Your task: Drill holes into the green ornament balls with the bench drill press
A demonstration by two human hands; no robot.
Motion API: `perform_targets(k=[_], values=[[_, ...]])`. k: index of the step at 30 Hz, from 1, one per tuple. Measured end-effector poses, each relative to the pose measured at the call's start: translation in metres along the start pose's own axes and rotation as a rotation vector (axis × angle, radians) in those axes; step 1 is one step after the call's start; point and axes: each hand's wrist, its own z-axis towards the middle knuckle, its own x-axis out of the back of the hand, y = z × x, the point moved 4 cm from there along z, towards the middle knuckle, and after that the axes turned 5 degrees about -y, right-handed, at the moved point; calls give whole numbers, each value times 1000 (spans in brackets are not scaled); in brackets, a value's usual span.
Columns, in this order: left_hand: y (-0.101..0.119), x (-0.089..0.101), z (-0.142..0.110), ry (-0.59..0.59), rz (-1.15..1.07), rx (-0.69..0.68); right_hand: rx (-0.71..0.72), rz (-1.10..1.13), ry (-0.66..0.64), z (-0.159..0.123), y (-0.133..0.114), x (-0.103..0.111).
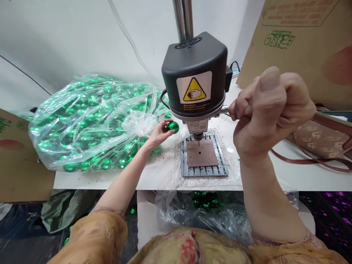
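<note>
A shiny green faceted ball (173, 127) sits between the thumb and fingers of my left hand (161, 132), just left of the drill press. My right hand (271, 106) is closed in a fist around the feed handle (224, 109) of the drill press (194, 73); most of the handle is hidden in the grip. Below the chuck, a thin drill bit (199, 143) points down over a brown square pad (205, 156) with a small dark hole. That pad lies on the slotted metal base (183, 168), which has dark shavings on it.
A large clear bag (79, 121) full of green balls fills the table's left side. Cardboard boxes (302, 47) stand at both sides. A patterned bag (321, 135) with a brown strap lies at right. More green balls (205, 200) rest in plastic below the table edge.
</note>
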Motion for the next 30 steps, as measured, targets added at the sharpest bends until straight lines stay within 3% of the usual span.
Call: perform_targets(k=[3, 6, 9, 15, 22, 30], values=[[9, -21, -37, -173, -267, 91, 14, 25, 15, 0, 0, 0], [14, -41, -63, -152, -516, 184, 16, 33, 1, 0, 0, 0], [10, -59, -76, -96, -602, 245, 22, 31, -5, 0, 1, 1], [-7, -83, -85, 46, -453, 216, 13, 11, -35, 0, 3, 2], [-11, -99, -84, -7, -359, 157, -24, -5, -51, -1, 5, 2], [-9, -107, -85, -3, 16, 26, 0, 24, -50, -1, 3, 1]])
